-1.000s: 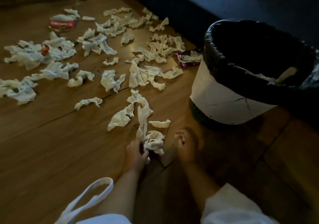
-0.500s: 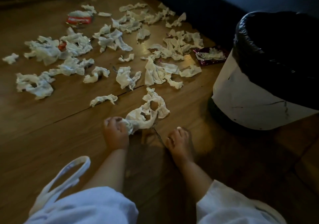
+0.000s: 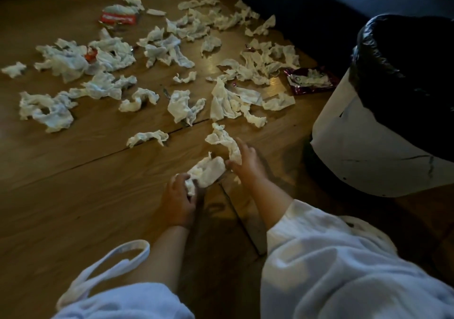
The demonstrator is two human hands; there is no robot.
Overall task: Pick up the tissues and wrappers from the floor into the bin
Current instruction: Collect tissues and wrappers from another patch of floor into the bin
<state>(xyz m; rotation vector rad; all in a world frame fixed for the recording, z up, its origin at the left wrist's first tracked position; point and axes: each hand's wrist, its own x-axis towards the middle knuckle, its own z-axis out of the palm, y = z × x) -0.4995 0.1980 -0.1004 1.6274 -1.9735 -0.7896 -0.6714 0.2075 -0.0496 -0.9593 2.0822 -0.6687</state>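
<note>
Several crumpled white tissues (image 3: 186,107) lie scattered over the wooden floor (image 3: 73,195). My left hand (image 3: 178,199) grips a bunched wad of tissue (image 3: 207,168) low over the floor. My right hand (image 3: 245,161) pinches a long strip of tissue (image 3: 224,139) that joins the wad. A red wrapper (image 3: 118,18) lies far back on the left. A dark red wrapper (image 3: 310,81) lies beside the bin (image 3: 363,146), a white bin with a black liner (image 3: 403,77), standing at the right.
A dark wall or furniture edge (image 3: 307,11) runs along the back right behind the tissues. My white sleeves (image 3: 331,257) and a loose white strap (image 3: 110,264) fill the bottom of the view. A small red scrap (image 3: 91,54) sits among the tissues at left.
My right hand came forward off the floor and took hold of the tissue strip. My left hand drew back with the wad. The view shifted so the bin sits further right.
</note>
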